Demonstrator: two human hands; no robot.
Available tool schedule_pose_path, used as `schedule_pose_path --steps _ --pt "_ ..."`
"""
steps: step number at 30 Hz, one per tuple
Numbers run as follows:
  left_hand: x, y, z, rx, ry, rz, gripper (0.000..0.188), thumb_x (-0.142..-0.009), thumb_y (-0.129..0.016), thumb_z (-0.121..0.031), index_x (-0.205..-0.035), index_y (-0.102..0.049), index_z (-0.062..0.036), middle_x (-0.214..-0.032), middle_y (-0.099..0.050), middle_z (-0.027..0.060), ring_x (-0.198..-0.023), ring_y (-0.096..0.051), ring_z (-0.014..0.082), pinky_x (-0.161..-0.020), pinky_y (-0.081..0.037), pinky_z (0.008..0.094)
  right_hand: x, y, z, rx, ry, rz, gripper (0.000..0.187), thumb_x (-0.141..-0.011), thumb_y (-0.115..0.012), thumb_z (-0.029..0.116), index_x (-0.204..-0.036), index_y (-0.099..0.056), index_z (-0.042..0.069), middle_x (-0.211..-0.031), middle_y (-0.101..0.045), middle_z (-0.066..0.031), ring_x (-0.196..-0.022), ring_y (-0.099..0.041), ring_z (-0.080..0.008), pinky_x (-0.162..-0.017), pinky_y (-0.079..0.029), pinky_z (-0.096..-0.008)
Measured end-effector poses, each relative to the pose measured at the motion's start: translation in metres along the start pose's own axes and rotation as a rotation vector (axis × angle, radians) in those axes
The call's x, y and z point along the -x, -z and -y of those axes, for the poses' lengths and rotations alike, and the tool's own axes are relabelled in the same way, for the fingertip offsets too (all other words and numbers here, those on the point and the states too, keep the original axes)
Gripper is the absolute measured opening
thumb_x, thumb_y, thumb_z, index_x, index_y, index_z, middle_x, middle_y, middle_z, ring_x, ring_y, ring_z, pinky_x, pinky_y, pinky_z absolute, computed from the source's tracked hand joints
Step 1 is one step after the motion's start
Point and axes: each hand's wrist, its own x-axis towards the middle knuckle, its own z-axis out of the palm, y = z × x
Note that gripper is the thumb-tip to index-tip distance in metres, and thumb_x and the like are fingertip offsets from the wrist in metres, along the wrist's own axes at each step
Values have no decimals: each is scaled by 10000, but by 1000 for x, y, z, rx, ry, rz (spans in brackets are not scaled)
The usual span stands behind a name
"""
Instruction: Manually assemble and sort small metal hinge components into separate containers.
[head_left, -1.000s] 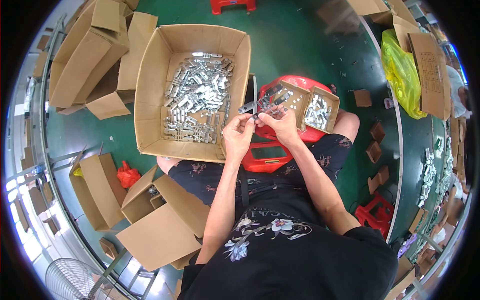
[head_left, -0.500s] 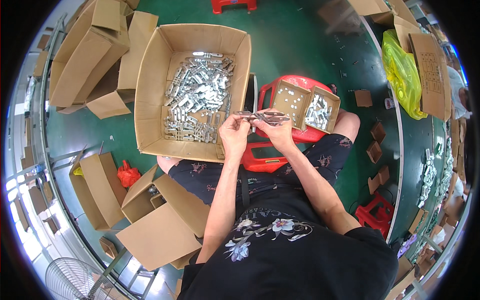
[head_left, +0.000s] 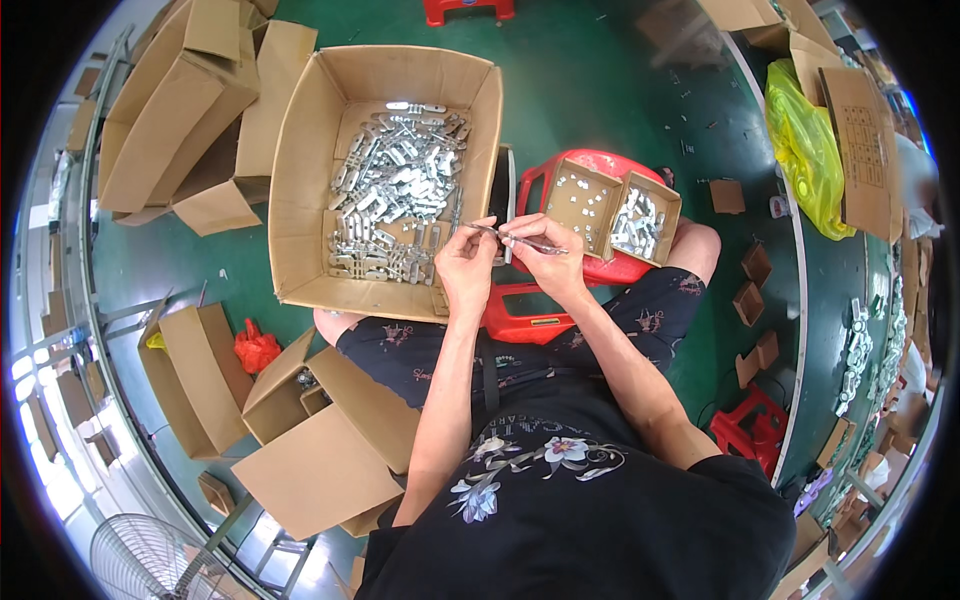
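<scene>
Mid-frame, I see the left hand (head_left: 467, 264) and right hand (head_left: 556, 264) pinching a metal part (head_left: 500, 234); left of centre, a large carton (head_left: 299, 190) holds metal pieces (head_left: 400, 180); right of centre, two small boxes (head_left: 572, 228) hold bright bits (head_left: 634, 225).

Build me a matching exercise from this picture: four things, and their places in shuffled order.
Things
1. Thin metal piece
2. Two small open boxes
3. Yellow bag
4. Big heap of metal parts

Places
A. Inside the large open box
B. Between the left hand and right hand
C. On a red stool
D. Beside an upright cardboard panel

Pairs: 1-B, 2-C, 3-D, 4-A
</scene>
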Motion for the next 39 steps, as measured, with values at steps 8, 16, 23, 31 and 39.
schedule_pose_path --steps 8,16,23,31,39 --pt "-3 -7 -4 -34 -43 -32 225 -959 -656 82 -1143 -764 9 -953 -704 -8 -812 -609 43 -696 -482 210 8 -1 -2 94 -81 -76 128 -918 -767 -90 -1034 -743 -42 -1040 -779 -116 -945 -765 -180 -853 -633 -310" --pt "4 0 3 -263 -167 54 133 -965 -645 54 -1013 -765 25 -1002 -682 20 -817 -639 65 -711 -515 219 -10 61 -9 109 -301 -423 238 -927 -837 70 -1119 -727 -17 -979 -753 -42 -803 -667 -118 -714 -539 -284" --pt "12 -8 -5 -376 -231 60 97 -999 -706 -16 -1028 -784 32 -1077 -735 65 -909 -704 120 -816 -582 267 -13 126 5 60 -413 -349 179 -969 -803 107 -1097 -724 10 -947 -761 -74 -748 -675 -107 -601 -522 -253" --pt "10 -14 -5 -408 -279 21 267 -1004 -675 -2 -1262 -746 2 -1184 -780 130 -930 -761 164 -820 -613 319 -13 136 8 133 -466 -340 203 -1009 -784 185 -1097 -694 26 -898 -740 -27 -646 -581 -59 -551 -462 -229" --pt "4 -16 -6 -358 -305 -31 260 -1016 -673 2 -1263 -752 -16 -1017 -795 76 -893 -745 116 -792 -597 269 -11 125 0 98 -460 -265 187 -1023 -777 251 -1039 -687 88 -817 -664 29 -594 -533 -33 -514 -420 -218"
